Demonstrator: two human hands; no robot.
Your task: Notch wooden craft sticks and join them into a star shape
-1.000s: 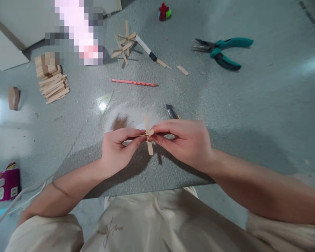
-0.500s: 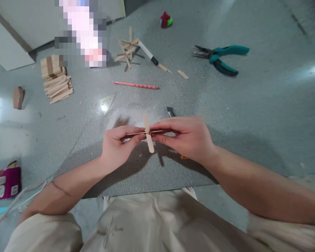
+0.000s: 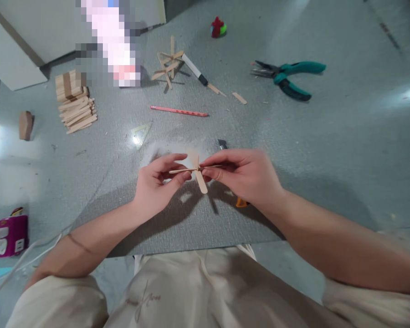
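Between my two hands, above the table, is a pair of crossed craft sticks, plain wood with rounded ends. My right hand pinches one arm of the cross between thumb and fingers. At the other side, my left hand has its thumb and a bent finger at the opposite arm, while its index finger is lifted off. Partly under my right hand lies a utility knife; its dark tip and orange end show, and its middle is hidden.
Beyond my hands lie a pink pencil, a clear set square, a white-and-black pen-like tool and joined craft sticks. Stacked craft sticks are at left, teal-handled pliers at right. A purple power socket sits lower left.
The crossed sticks have turned and shifted slightly right. My left index finger has come up off them, showing the left arm's rounded end. More of the knife's orange end shows.
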